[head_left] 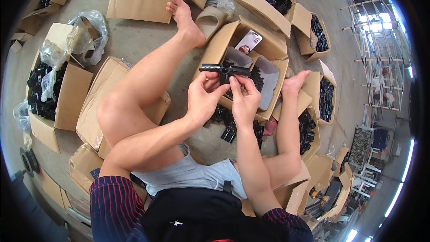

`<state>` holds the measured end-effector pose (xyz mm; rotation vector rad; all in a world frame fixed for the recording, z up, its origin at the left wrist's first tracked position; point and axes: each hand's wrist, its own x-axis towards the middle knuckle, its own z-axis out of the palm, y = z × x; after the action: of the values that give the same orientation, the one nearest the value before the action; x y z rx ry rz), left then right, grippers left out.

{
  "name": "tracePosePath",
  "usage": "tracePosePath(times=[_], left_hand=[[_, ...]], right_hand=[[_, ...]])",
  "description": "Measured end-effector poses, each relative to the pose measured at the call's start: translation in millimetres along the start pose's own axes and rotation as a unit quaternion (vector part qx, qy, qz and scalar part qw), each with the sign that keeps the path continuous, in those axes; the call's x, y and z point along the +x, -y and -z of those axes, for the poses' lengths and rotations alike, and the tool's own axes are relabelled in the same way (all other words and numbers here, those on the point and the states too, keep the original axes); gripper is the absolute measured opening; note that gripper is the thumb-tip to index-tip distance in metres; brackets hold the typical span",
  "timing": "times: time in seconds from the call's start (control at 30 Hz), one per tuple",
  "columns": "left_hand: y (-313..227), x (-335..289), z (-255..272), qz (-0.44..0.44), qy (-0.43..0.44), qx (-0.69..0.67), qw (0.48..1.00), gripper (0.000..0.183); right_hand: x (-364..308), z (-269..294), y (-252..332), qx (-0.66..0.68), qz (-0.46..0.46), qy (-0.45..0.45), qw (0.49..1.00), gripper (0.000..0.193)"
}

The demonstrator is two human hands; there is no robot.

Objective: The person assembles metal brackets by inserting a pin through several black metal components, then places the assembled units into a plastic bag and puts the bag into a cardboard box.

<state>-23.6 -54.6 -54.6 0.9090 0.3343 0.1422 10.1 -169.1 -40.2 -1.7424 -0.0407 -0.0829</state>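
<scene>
Both my hands hold a glossy black T-shaped connector in front of me, its crossbar lying level. My left hand is closed with fingertips pinching the left side and stem. On the right side, the fingers of my right hand press against the same piece. Just beyond and below it stands an open cardboard box with grey bins holding small dark parts. A phone leans at the box's back. My fingers partly cover the connector's stem.
Loose black pieces lie on the floor between my legs. Cardboard boxes full of black parts stand around me, including one at the left and one at the back. A sandal lies by my left foot; metal racks stand far right.
</scene>
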Motion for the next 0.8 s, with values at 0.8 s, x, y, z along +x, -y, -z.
tracePosePath(times=[0.8], left_hand=[[8.9, -6.9, -2.6, 0.049, 0.050, 0.050, 0.996, 0.030]], right_hand=[[-20.7, 10.3, -1.7, 0.205, -0.127, -0.033, 0.970, 0.017]])
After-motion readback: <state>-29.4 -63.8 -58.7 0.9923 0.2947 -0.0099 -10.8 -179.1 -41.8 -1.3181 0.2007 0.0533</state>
